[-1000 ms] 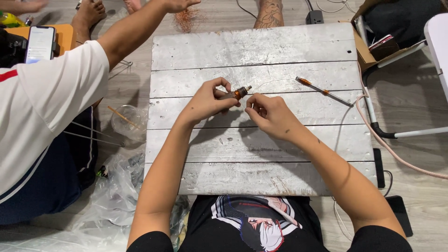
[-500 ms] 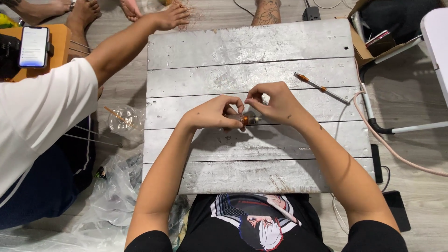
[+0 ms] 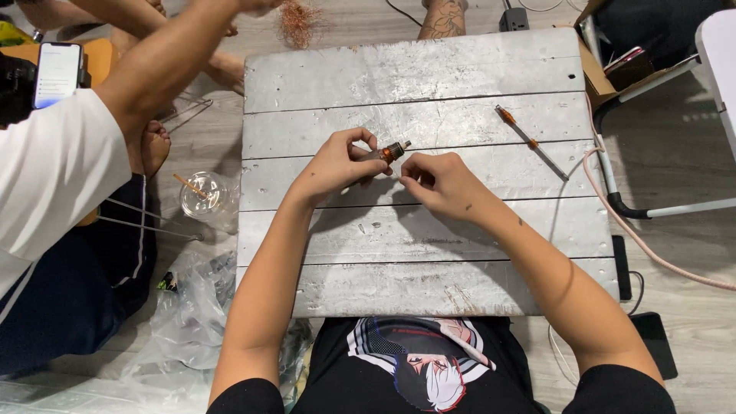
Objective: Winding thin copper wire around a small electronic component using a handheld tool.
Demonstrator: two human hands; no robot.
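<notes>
While the left hand (image 3: 337, 165) pinches a small dark cylinder (image 3: 386, 153) with an orange band over the board (image 3: 414, 230), its long axis runs up and right, the metal tip just clear of the fingers. The right hand (image 3: 441, 184) sits just right of it, fingertips pressed together at its near end; what they nip I cannot tell. An orange-handled tool (image 3: 530, 142) lies well apart to the right. Far left, another person's arm (image 3: 169, 61) reaches toward copper wire (image 3: 297, 23); a phone (image 3: 57, 73) shows a pale screen, a clear cup (image 3: 203, 195) stands left, an open cardboard box (image 3: 613, 73) far right.
</notes>
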